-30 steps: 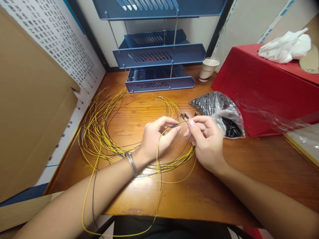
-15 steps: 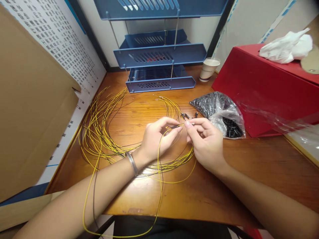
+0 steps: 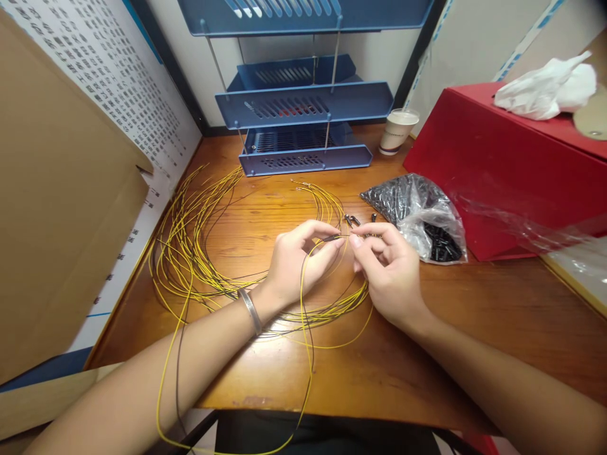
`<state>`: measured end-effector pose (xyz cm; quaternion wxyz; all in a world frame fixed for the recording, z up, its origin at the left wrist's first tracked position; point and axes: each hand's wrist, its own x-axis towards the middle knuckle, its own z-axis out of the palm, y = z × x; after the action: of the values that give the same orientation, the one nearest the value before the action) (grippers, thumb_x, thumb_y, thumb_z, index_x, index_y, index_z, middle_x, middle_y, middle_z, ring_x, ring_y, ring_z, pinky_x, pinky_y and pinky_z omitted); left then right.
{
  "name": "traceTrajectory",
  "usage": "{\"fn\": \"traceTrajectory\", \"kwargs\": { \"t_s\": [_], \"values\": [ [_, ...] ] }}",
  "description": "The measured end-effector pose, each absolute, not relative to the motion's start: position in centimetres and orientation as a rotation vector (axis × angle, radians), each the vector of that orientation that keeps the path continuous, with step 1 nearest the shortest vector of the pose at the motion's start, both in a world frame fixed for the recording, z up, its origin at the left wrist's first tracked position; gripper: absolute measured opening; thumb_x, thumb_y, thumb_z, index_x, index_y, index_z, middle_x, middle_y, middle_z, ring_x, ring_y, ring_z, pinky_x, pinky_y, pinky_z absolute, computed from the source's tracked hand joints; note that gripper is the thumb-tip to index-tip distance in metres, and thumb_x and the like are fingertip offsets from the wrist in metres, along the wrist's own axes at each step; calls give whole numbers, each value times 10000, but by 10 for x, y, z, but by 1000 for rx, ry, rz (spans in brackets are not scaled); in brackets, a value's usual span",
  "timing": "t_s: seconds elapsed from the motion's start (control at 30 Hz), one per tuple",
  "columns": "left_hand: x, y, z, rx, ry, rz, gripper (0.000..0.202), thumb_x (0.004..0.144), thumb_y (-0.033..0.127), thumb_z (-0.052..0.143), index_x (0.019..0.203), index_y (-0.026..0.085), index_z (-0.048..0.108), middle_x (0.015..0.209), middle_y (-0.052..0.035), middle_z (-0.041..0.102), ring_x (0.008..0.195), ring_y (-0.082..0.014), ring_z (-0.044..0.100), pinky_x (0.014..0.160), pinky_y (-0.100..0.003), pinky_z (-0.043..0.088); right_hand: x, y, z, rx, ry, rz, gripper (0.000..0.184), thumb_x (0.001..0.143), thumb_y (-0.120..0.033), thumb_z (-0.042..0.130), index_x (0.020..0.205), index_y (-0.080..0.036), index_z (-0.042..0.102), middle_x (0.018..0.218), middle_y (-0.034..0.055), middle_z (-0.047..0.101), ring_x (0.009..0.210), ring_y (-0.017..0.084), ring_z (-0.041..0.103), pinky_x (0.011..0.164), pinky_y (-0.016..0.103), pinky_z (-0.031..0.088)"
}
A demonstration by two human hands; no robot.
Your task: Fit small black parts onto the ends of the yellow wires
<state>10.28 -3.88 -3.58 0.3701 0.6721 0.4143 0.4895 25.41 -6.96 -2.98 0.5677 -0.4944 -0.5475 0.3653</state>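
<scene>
My left hand [image 3: 296,262] pinches the end of one yellow wire [image 3: 303,328] between thumb and forefinger; the wire loops down past the desk's front edge. My right hand [image 3: 386,265] meets it fingertip to fingertip and pinches a small dark piece at the wire's tip; the piece is mostly hidden by the fingers. A bundle of yellow wires [image 3: 190,253] lies coiled on the wooden desk [image 3: 427,354] under and left of both hands. A few small black parts [image 3: 351,220] lie just beyond my fingers.
A clear plastic bag of black parts [image 3: 417,212] lies right of my hands. Behind it stands a red box [image 3: 512,164] with white crumpled paper [image 3: 545,85] on top. Blue stacked trays [image 3: 298,126] and a paper cup [image 3: 397,131] stand at the back. Cardboard [image 3: 61,208] leans at left.
My right hand has shifted slightly left and up, bringing its fingertips against those of my left hand. The wire loop has swung a little.
</scene>
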Motion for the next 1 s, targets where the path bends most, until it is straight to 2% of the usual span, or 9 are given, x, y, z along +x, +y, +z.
{"fn": "traceTrajectory", "kwargs": {
  "t_s": [0.13, 0.4, 0.57, 1.0],
  "values": [
    [103, -39, -36, 1701, 1081, 1254, 148, 846, 295, 734, 956, 198, 715, 879, -9, 752, 549, -64, 584, 520, -188, 470, 255, -69, -30, -1137, -1248, 898, 171, 925, -321, 601, 1002, -177, 553, 534, -73, 521, 461, 75, 423, 461, 213, 320],
    [102, -38, -36, 1713, 1084, 1248, 144, 854, 297, 725, 965, 207, 715, 869, -3, 748, 518, -54, 542, 493, -186, 437, 256, -69, -31, -1152, -1253, 893, 147, 928, -313, 601, 906, -173, 566, 529, -64, 528, 466, 69, 442, 473, 208, 336],
    [102, -39, -36, 1718, 1087, 1244, 137, 853, 290, 724, 963, 208, 714, 885, -5, 749, 537, -56, 554, 507, -184, 444, 255, -69, -31, -1158, -1241, 903, 141, 926, -307, 603, 951, -175, 561, 529, -69, 534, 462, 71, 440, 469, 207, 335],
    [103, -39, -36, 1714, 1086, 1239, 176, 850, 316, 723, 972, 189, 722, 848, -32, 746, 546, -86, 586, 490, -194, 463, 253, -68, -30, -1153, -1230, 898, 154, 926, -313, 614, 894, -175, 554, 507, -69, 502, 450, 70, 440, 456, 200, 328]
  ]
}}
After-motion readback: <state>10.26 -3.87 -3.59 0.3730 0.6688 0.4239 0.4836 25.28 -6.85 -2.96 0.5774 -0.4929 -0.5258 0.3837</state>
